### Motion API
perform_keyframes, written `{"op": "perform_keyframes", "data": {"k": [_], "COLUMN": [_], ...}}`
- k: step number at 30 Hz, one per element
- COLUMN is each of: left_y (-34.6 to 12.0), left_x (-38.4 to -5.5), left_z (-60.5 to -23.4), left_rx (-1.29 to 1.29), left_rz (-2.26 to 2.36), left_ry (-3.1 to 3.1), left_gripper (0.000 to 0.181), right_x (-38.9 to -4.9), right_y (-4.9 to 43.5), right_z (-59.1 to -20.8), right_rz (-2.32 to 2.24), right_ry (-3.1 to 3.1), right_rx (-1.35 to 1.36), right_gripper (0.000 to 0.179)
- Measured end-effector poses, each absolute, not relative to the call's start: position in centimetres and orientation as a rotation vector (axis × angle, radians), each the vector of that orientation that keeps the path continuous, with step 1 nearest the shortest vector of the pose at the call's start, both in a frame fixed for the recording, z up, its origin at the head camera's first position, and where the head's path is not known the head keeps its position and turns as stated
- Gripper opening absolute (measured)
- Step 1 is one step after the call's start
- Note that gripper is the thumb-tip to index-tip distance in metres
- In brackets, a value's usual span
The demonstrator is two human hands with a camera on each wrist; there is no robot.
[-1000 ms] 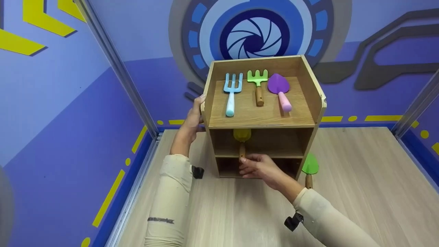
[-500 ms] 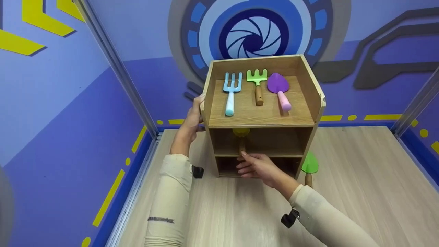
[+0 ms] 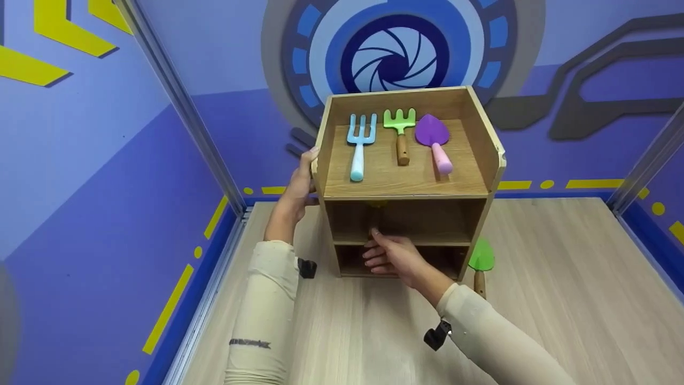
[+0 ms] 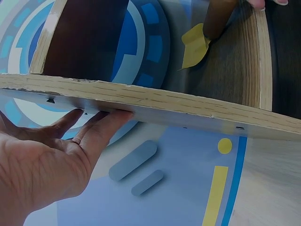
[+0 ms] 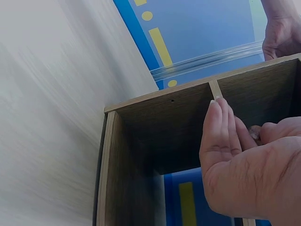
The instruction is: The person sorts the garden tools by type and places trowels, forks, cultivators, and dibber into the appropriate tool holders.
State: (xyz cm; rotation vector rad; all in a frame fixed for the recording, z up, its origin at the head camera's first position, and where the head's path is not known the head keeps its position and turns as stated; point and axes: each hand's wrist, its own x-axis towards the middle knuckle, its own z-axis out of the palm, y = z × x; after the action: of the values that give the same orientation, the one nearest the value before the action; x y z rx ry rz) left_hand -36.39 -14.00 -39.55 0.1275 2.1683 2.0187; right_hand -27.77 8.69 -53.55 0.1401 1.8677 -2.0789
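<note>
A small wooden shelf unit (image 3: 406, 196) stands on the floor. My left hand (image 3: 297, 187) rests against the outside of its left side panel; in the left wrist view the fingers (image 4: 96, 129) touch the panel, fairly straight. At the middle compartment, my right hand (image 3: 398, 259) pinches the wooden handle of a yellow toy garden shovel (image 4: 195, 45) between thumb and forefinger, with the other fingers extended. The handle's end (image 5: 254, 132) shows in the right wrist view. Most of the yellow blade (image 3: 378, 203) is hidden under the top board in the head view.
On the top shelf lie a blue fork (image 3: 362, 140), a green rake (image 3: 401, 131) with a wooden handle and a purple trowel (image 3: 433, 131) with a pink handle. A green trowel (image 3: 482, 255) is by the unit's right side. Patterned walls (image 3: 235, 64) enclose the floor.
My right hand has moved forward and slightly left, taking the yellow shovel deeper into the middle compartment, so less of it shows. The left hand has stayed at the side panel.
</note>
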Motion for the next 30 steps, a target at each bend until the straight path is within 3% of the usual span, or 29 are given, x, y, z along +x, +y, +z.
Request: {"op": "perform_keyframes", "data": {"k": [19,30], "left_y": [-14.1,-13.9], "left_x": [-36.6,-36.5], "left_z": [-39.5,-39.6], "left_rx": [0.138,0.116], "left_rz": [2.018,2.002], "left_ry": [2.173,2.180], "left_gripper": [0.086,0.088], "right_x": [-27.8,-25.7], "right_y": [9.0,12.6], "right_z": [-53.7,-53.9], "right_rz": [-2.069,-1.973], "right_ry": [1.920,2.206], "right_rx": [0.089,-0.037], "right_gripper": [0.058,0.047]}}
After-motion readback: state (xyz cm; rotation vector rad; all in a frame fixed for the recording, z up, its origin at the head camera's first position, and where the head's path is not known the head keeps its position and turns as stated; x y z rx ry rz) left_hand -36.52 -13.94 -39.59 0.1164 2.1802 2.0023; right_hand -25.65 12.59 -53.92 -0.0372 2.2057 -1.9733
